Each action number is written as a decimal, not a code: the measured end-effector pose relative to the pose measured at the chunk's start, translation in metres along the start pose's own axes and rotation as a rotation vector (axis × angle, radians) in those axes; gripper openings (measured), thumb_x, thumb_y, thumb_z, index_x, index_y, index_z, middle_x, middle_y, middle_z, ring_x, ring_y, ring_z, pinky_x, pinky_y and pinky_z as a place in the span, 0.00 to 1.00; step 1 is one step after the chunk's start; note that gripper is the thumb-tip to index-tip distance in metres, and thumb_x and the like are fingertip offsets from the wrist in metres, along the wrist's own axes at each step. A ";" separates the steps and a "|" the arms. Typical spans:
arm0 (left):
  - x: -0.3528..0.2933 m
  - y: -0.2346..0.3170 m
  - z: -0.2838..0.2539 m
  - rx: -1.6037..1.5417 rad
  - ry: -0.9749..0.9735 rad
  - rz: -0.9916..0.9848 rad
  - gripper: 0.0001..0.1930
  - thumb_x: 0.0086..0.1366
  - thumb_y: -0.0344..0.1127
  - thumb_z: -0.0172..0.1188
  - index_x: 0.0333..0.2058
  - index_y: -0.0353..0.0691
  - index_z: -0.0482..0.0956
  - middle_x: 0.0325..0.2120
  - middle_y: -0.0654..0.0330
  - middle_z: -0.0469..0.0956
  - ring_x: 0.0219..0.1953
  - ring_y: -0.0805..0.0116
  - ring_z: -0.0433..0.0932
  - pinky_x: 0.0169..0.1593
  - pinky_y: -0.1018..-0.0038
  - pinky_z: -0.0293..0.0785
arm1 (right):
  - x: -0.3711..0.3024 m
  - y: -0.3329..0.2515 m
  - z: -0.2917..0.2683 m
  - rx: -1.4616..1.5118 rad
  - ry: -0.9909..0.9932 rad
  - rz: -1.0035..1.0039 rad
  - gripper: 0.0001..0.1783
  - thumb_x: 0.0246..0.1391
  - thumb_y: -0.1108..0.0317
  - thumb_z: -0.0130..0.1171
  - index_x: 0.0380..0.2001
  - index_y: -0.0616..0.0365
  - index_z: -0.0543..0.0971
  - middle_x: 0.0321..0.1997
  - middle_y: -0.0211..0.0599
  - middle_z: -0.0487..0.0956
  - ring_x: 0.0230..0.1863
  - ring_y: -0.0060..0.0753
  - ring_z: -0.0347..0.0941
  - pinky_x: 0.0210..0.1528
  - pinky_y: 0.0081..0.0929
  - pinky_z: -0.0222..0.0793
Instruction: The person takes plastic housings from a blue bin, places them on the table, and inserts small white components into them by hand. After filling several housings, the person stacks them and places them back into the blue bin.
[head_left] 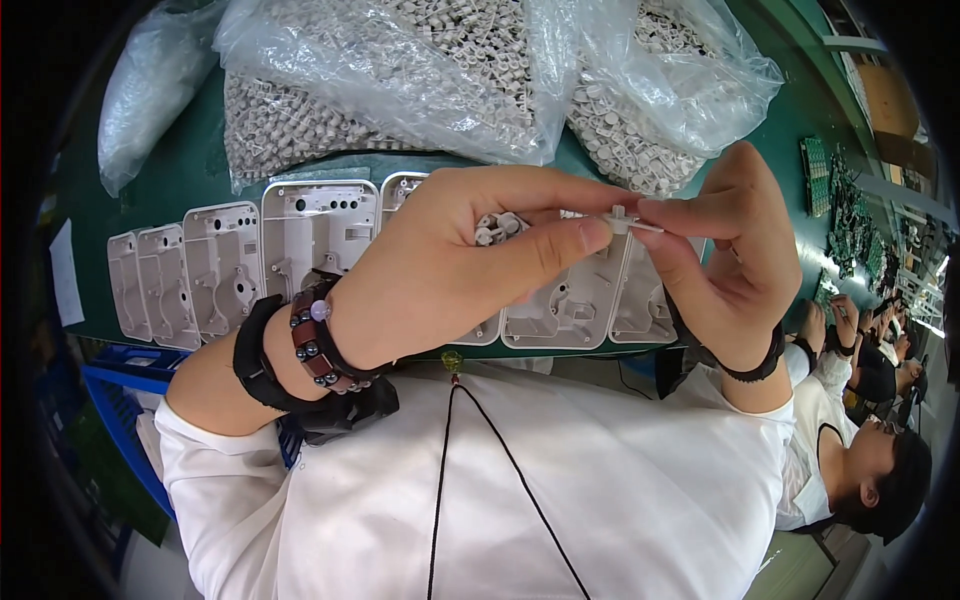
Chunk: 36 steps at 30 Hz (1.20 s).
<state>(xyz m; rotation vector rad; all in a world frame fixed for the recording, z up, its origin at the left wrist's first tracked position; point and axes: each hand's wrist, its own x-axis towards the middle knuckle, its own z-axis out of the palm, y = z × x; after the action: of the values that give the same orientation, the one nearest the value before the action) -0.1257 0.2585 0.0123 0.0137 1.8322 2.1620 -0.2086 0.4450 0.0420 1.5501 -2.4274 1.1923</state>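
My left hand is raised over a row of white plastic housings, its thumb and forefinger closed on a small white plastic part. Several small white plastic caps lie cupped in the same hand's palm. From the right, my right hand meets it, thumb and forefinger pinching a thin flat end of the white piece. Whether this is one piece or two joined together I cannot tell. The housings stand side by side with open hollow faces showing, and my hands hide several of them.
Behind the housings, a large clear bag and another bag spill small white parts on the green table. A closed plastic bag lies far left. Green circuit boards are at right, with co-workers beyond. A blue crate stands lower left.
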 end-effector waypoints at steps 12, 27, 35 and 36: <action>-0.027 -0.032 -0.008 1.249 -0.296 0.119 0.18 0.55 0.38 0.57 0.46 0.49 0.74 0.19 0.63 0.75 0.20 0.64 0.75 0.22 0.71 0.69 | 0.004 0.059 0.047 -0.350 -0.446 -0.454 0.03 0.31 0.66 0.57 0.15 0.50 0.76 0.27 0.25 0.64 0.32 0.27 0.62 0.37 0.25 0.55; -0.033 -0.029 -0.012 1.348 -0.356 0.127 0.20 0.54 0.31 0.51 0.48 0.47 0.73 0.17 0.61 0.76 0.20 0.64 0.77 0.22 0.70 0.71 | 0.002 0.046 0.036 -0.460 -0.717 -0.341 0.12 0.39 0.67 0.53 0.29 0.50 0.82 0.30 0.29 0.64 0.35 0.31 0.62 0.41 0.25 0.57; -0.047 0.010 -0.035 1.005 -0.039 0.427 0.12 0.58 0.34 0.54 0.41 0.44 0.73 0.16 0.62 0.74 0.19 0.65 0.75 0.20 0.71 0.68 | 0.020 -0.006 0.018 0.485 -0.280 0.269 0.16 0.57 0.68 0.45 0.48 0.58 0.72 0.28 0.28 0.62 0.26 0.23 0.55 0.31 0.20 0.55; -0.050 0.015 -0.040 0.935 0.020 0.470 0.11 0.58 0.35 0.54 0.40 0.44 0.73 0.16 0.62 0.74 0.18 0.65 0.74 0.20 0.71 0.67 | 0.024 -0.017 0.024 0.486 -0.279 0.259 0.16 0.57 0.68 0.45 0.48 0.58 0.72 0.28 0.28 0.62 0.26 0.23 0.55 0.31 0.20 0.55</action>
<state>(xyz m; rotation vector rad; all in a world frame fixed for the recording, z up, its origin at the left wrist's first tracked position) -0.0897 0.2060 0.0284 0.6749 2.8789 1.3009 -0.1990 0.4089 0.0446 1.6379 -2.7236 1.8431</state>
